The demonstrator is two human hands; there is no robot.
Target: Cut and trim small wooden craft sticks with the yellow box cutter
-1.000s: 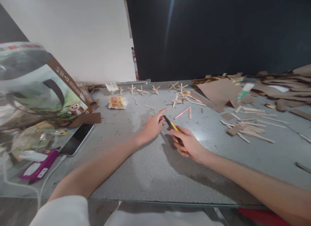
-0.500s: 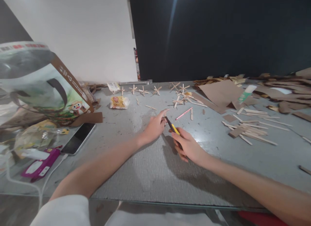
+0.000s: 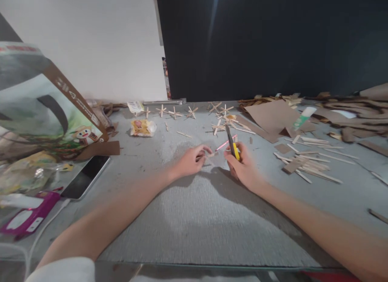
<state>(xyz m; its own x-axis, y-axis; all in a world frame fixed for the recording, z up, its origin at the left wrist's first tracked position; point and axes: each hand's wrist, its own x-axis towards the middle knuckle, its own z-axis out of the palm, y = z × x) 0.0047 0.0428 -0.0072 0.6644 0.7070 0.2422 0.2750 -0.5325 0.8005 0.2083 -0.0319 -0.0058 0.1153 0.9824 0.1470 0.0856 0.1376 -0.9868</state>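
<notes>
My right hand [image 3: 244, 166] is closed around a yellow and black utility knife [image 3: 233, 146], its dark end tilted up and away. To the left of it, my left hand [image 3: 190, 160] has its fingers curled, with the thumb and fingertips around a small piece of wooden stick [image 3: 210, 155]. The two hands are apart. Just beyond them lies a pink patterned pen or straw [image 3: 222, 145], partly behind the knife. Crossed stick stars [image 3: 191, 112] stand in a row farther back, and a loose stick [image 3: 184, 134] lies in front of them.
Wooden sticks [image 3: 315, 164] are heaped at the right near brown cardboard [image 3: 269, 118] and a green-white tube [image 3: 304, 118]. A yellow packet [image 3: 142, 128] lies back left. At the left are a phone [image 3: 86, 177], a purple device [image 3: 30, 213] with a cable, and a large printed bag [image 3: 60, 108].
My right hand has moved right with the knife, which now points more upright and away from my left hand. My left fingers have curled inward. The camera view has shifted slightly.
</notes>
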